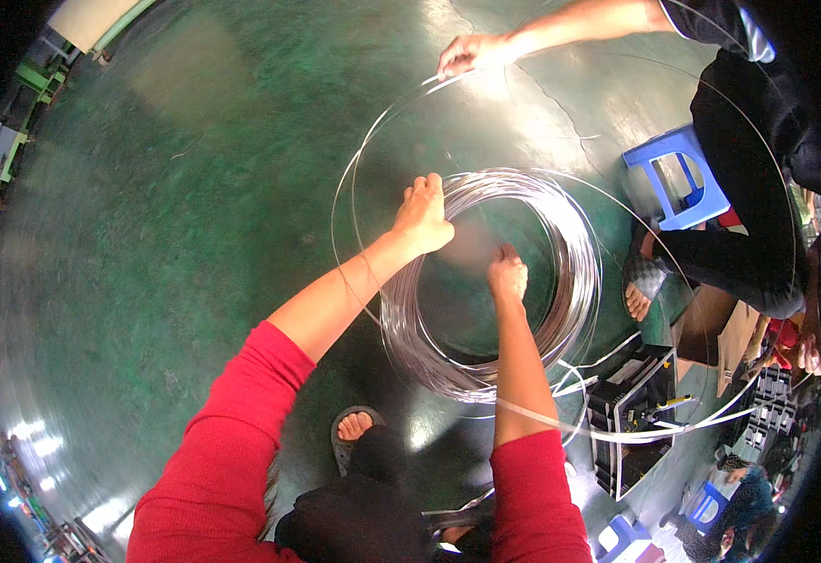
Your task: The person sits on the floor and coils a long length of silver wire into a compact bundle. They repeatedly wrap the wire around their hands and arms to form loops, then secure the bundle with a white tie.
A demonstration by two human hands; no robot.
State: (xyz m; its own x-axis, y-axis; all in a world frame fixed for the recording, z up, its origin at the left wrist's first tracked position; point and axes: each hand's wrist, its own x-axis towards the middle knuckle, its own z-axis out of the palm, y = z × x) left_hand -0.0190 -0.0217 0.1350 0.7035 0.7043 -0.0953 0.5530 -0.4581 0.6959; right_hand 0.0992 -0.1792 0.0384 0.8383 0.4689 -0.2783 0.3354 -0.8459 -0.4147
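A large coil of silvery metal wire [575, 272] is in front of me above the green floor, with loose loops springing out around it. My left hand [422, 218] is closed over the coil's upper left side, its fingers wrapped round the strands. Inside the coil's open middle is my right hand [507, 274], its fingers curled in. Whatever that hand may hold is too small or hidden to make out. At the far side a co-worker's hand [471, 54] pinches a loose loop of the wire, which sweeps wide to the right.
A blue plastic stool [678, 178] stands by the co-worker's leg at right. Nearer are a black open case [628, 413] with items inside and a cardboard box [711, 328]. Loose wire crosses above the case. Another blue stool [623, 537] is at lower right, with more people nearby.
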